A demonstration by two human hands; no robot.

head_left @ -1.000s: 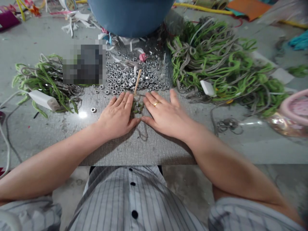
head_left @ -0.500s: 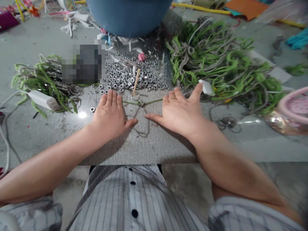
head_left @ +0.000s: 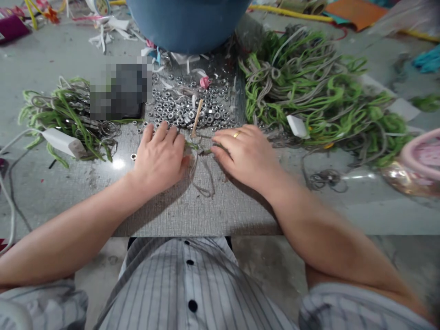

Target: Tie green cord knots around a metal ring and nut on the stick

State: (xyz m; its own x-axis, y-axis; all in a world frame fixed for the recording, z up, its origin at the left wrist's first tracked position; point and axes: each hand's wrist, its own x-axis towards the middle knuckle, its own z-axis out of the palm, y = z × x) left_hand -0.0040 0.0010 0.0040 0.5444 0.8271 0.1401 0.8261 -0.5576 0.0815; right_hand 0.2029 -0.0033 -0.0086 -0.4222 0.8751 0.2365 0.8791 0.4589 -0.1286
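A green cord [head_left: 207, 151] runs between my two hands on the grey table board, with a small metal nut [head_left: 200, 150] at its middle. A grey cord loop [head_left: 205, 191] hangs from it toward me. My left hand [head_left: 160, 156] has bent fingers and a tucked thumb at the cord's left end; its grip is partly hidden. At the other end, my right hand [head_left: 249, 158] pinches the cord between thumb and fingers. Just beyond the nut lie a thin metal ring [head_left: 195, 139] and a wooden stick [head_left: 197, 118].
Many loose nuts [head_left: 168, 107] lie beyond my hands, before a blue tub [head_left: 189, 27]. Green and grey cord bundles [head_left: 309, 87] are heaped at right. A smaller bundle with metal rings [head_left: 68, 107] and a white block [head_left: 63, 142] lies left. A pink basket [head_left: 421, 153] stands far right.
Both hands lay flat with thumbs spread; now their fingers are bent and gathered at the cord. The right hand's fingers have come inward, and the green cord is less taut.
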